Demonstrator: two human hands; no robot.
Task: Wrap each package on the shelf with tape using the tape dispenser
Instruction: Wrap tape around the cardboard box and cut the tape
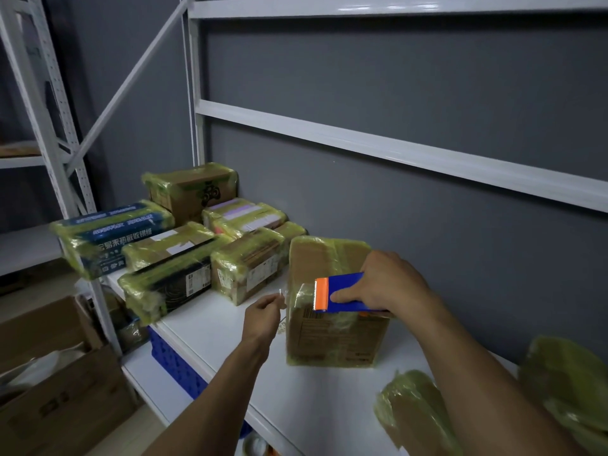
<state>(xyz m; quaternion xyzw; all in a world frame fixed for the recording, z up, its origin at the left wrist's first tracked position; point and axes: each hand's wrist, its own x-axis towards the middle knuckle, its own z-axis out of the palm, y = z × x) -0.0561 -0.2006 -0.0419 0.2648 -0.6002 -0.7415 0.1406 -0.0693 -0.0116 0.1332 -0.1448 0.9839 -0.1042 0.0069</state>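
Note:
An upright cardboard package (332, 337), partly covered in yellowish tape, stands on the white shelf (230, 327). My right hand (385, 284) grips a blue tape dispenser (342, 292) with an orange cutter, held against the package's front upper face. My left hand (263, 315) is just left of the package and pinches the free end of clear tape (297, 294) that runs from the dispenser.
Several taped packages (177, 245) are stacked at the shelf's far left end. Two more taped parcels (414, 413) lie at the near right. Open cardboard boxes (56, 383) and a blue crate (174, 363) sit lower left. A shelf beam (394, 149) crosses above.

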